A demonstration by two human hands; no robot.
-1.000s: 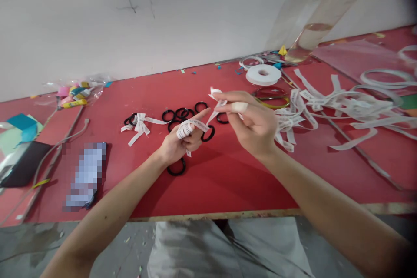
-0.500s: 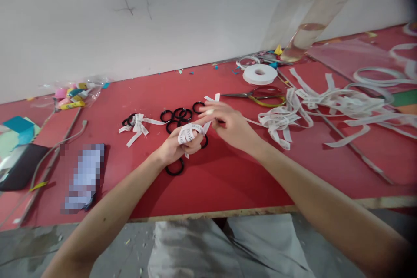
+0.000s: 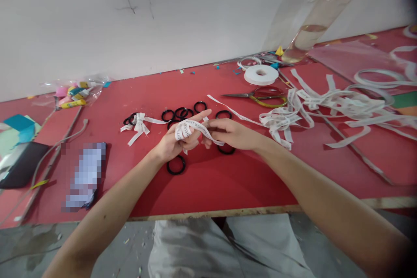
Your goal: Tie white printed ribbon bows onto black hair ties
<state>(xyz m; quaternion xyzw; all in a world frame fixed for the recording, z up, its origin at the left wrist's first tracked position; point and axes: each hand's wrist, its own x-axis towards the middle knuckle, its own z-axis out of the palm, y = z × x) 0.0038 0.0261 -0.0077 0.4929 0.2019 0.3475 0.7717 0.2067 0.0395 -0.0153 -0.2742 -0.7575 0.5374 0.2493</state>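
A white ribbon [image 3: 195,127] printed with dark letters is looped around the fingers of my left hand [image 3: 171,144], which grips it with the index finger stretched out. My right hand [image 3: 233,131] is closed by pinching on the same ribbon, just to the right of the left hand. Several black hair ties [image 3: 176,165] lie on the red table around and beneath the hands. Left of them sits a tied ribbon bow [image 3: 140,125] beside black rings. My fingers partly hide the ribbon's ends.
Scissors [image 3: 254,95] and a white ribbon roll [image 3: 260,74] lie behind my right hand. A heap of printed ribbon [image 3: 283,117] spreads to the right. A bottle of liquid [image 3: 306,34] stands at the wall. A phone [image 3: 86,173] and a cable [image 3: 61,141] are at left.
My right hand has moved slightly down and right, drawing a length of ribbon out from the loop on my left hand. My left index finger now stands out straight.
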